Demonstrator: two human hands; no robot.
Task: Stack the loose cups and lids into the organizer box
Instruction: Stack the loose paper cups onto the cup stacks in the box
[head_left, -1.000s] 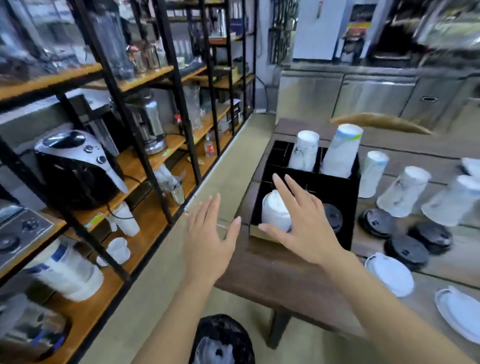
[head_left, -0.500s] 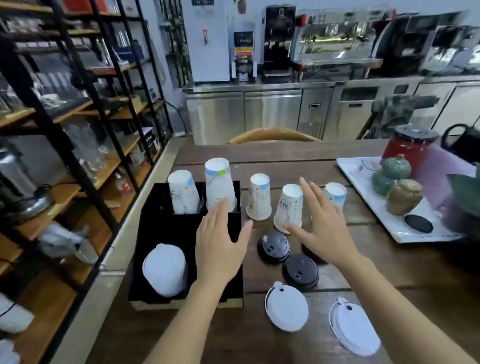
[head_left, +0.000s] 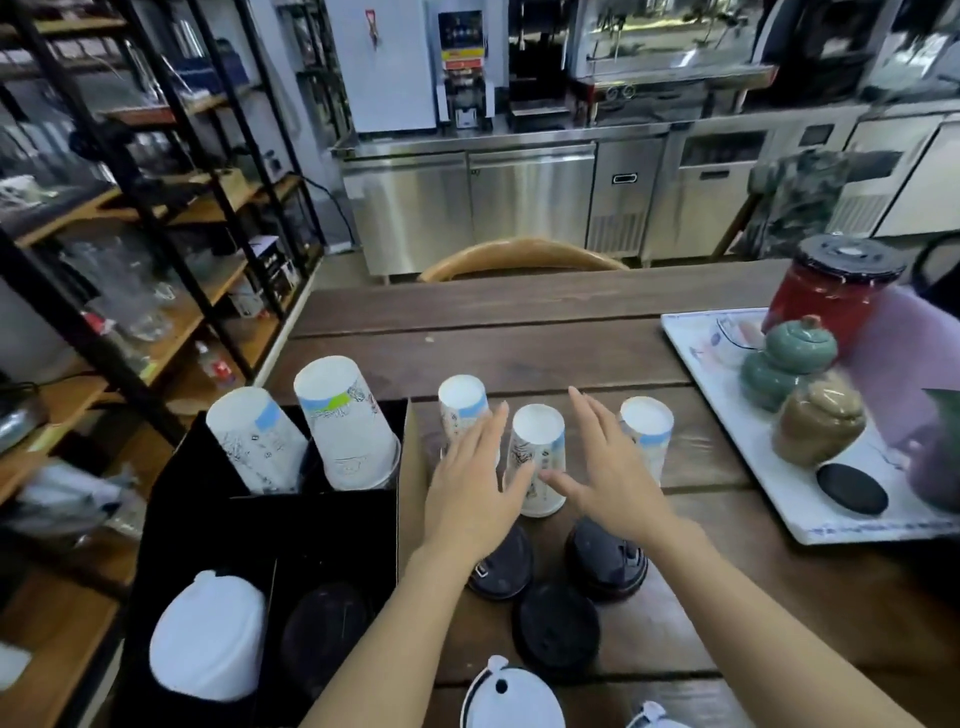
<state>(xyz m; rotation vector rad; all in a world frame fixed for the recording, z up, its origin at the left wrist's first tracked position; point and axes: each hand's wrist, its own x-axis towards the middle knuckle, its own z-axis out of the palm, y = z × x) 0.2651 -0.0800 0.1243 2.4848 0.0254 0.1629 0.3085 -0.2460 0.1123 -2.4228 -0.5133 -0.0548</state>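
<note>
While spread, hands (head_left: 550, 483) flanking cup (head_left: 537, 457)

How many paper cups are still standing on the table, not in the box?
3, all upside down: left cup behind the left hand, middle cup between both hands, right cup behind the right hand.

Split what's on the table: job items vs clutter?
Job: organizer box; three loose upturned cups; three black lids and two white lids on the table; left hand and right hand, both open, flanking the middle cup.

Clutter: white tray with ceramic jars, red canister.
</note>
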